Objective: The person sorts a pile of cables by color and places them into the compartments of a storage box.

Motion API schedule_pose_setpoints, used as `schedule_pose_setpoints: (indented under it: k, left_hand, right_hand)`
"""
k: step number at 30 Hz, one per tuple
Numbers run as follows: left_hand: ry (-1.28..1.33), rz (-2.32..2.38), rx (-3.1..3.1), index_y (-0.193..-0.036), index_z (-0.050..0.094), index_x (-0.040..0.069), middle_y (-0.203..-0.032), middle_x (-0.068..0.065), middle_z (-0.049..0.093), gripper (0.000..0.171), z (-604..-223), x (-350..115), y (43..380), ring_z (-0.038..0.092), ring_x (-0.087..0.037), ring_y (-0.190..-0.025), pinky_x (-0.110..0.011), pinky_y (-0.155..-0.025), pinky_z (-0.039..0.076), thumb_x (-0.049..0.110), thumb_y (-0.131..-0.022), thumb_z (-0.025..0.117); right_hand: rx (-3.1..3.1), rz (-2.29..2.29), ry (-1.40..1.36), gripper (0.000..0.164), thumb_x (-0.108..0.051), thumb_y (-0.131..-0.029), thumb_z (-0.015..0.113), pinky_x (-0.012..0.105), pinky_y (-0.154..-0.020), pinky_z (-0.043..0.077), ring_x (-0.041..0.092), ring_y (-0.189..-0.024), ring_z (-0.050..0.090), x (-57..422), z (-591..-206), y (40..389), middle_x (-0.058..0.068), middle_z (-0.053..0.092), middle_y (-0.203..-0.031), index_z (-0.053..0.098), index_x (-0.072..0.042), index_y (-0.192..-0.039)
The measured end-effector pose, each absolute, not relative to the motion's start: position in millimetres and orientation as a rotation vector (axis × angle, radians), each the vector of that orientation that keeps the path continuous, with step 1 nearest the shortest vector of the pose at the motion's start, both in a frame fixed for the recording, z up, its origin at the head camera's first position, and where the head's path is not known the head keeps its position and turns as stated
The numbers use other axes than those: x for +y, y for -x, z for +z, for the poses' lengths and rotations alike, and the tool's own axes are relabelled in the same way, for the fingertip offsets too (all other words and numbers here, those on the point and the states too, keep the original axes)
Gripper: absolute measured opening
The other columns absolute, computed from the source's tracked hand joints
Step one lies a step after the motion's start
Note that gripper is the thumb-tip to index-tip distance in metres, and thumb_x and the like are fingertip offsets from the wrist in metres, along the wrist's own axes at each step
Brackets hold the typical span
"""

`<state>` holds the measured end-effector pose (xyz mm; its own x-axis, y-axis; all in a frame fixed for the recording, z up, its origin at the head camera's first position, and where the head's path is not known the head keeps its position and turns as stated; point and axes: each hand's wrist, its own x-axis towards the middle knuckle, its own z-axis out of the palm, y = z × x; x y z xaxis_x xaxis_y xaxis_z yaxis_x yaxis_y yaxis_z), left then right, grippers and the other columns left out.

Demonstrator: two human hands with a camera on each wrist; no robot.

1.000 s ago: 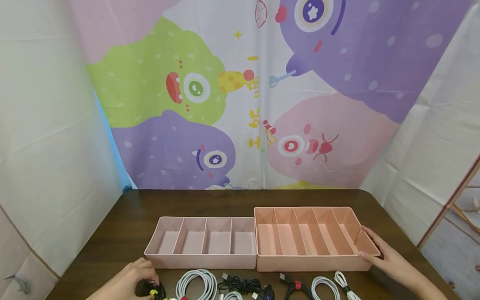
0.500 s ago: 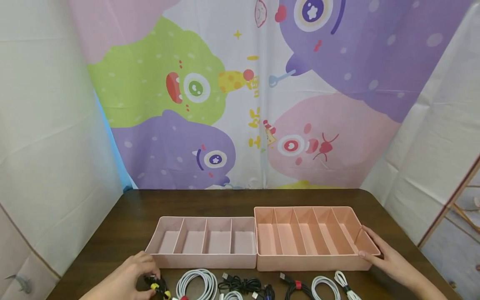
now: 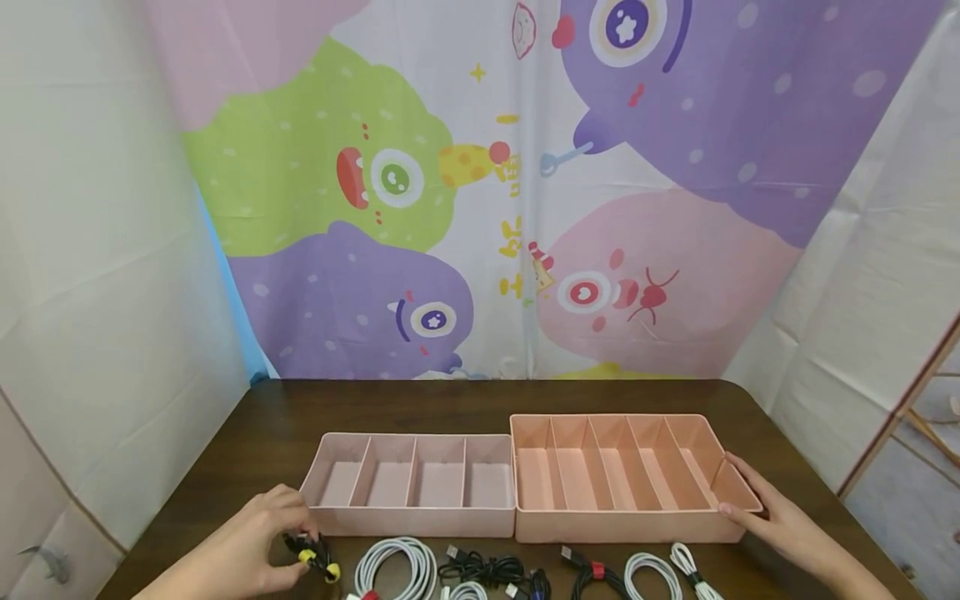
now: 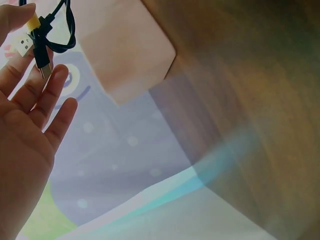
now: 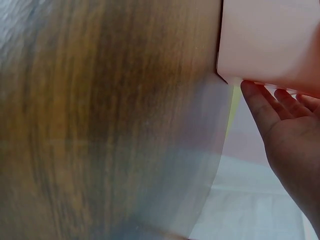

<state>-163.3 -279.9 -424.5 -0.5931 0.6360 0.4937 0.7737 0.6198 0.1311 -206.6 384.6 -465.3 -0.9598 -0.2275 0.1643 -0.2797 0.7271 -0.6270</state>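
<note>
My left hand (image 3: 255, 537) pinches a bundled black USB cable (image 3: 315, 557) with a yellow tie, in front of the left end of the pale pink organizer box (image 3: 420, 522). In the left wrist view the cable (image 4: 41, 52) hangs between thumb and fingers, its white USB plug and metal tip showing. My right hand (image 3: 783, 521) holds the right end of the peach organizer box (image 3: 630, 527), thumb at the front corner and fingers along the side. The right wrist view has the fingertips of this hand (image 5: 295, 135) against the box wall (image 5: 270, 45). Both boxes have divided, bare compartments.
Along the table's near edge lie a large white cable coil (image 3: 396, 575), a black cable bundle (image 3: 487, 569), a black cable with a red tie (image 3: 597, 571), a white coil (image 3: 652, 575) and a white bundle (image 3: 693, 575). A cartoon curtain (image 3: 495, 192) hangs behind the table.
My left hand has lifted the black cable slightly up, so more of the bundle and its yellow tie shows. The right hand stays on the peach box.
</note>
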Motion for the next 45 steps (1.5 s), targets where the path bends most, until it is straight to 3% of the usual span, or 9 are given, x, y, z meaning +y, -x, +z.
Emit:
schedule_pose_setpoints:
  k: [16,24,30,38,45]
  left_hand:
    - [1.097,-0.45,-2.357,-0.08,0.059,0.03,-0.084,0.026,0.049,0.041,-401,-273,176,0.046,0.002,-0.082,-0.016,-0.071,0.033,0.015,-0.051,0.083]
    - [1.057,-0.456,-2.362,-0.079,0.059,0.03,-0.082,0.024,0.05,0.039,-393,-275,184,0.044,0.002,-0.08,-0.012,-0.071,0.032,0.012,-0.051,0.081]
    - [1.027,-0.42,-2.371,-0.078,0.059,0.029,-0.082,0.022,0.052,0.037,-389,-276,190,0.044,0.001,-0.079,-0.017,-0.067,0.036,0.01,-0.053,0.079]
    - [0.962,-0.34,-2.397,-0.078,0.06,0.027,-0.082,0.021,0.052,0.035,-387,-278,200,0.045,0.0,-0.079,-0.027,-0.068,0.041,0.014,-0.054,0.081]
    - [0.911,-0.29,-2.42,-0.079,0.061,0.026,-0.081,0.02,0.051,0.033,-386,-278,206,0.043,0.001,-0.078,-0.03,-0.067,0.039,0.017,-0.055,0.081]
  right_hand:
    - [-2.855,1.083,-0.423,0.073,-0.02,-0.093,0.06,0.017,-0.077,0.045,-0.013,-0.109,0.04,385,-466,207,0.032,0.032,-0.144,0.018,-0.004,-0.15]
    - [-2.864,1.044,-0.405,0.074,-0.022,-0.092,0.061,0.016,-0.078,0.043,-0.019,-0.109,0.033,386,-466,208,0.03,0.031,-0.145,0.018,-0.005,-0.15]
    - [-2.855,1.076,-0.432,0.073,-0.02,-0.093,0.059,0.017,-0.077,0.045,-0.013,-0.109,0.04,386,-467,207,0.032,0.032,-0.144,0.017,-0.005,-0.15]
    - [-2.843,1.063,-0.436,0.073,-0.02,-0.093,0.06,0.013,-0.079,0.041,-0.019,-0.111,0.033,386,-467,207,0.029,0.032,-0.145,0.017,-0.008,-0.151]
    - [-2.866,1.041,-0.401,0.074,-0.022,-0.093,0.06,0.016,-0.078,0.043,-0.014,-0.113,0.036,386,-467,207,0.029,0.03,-0.146,0.017,-0.009,-0.151]
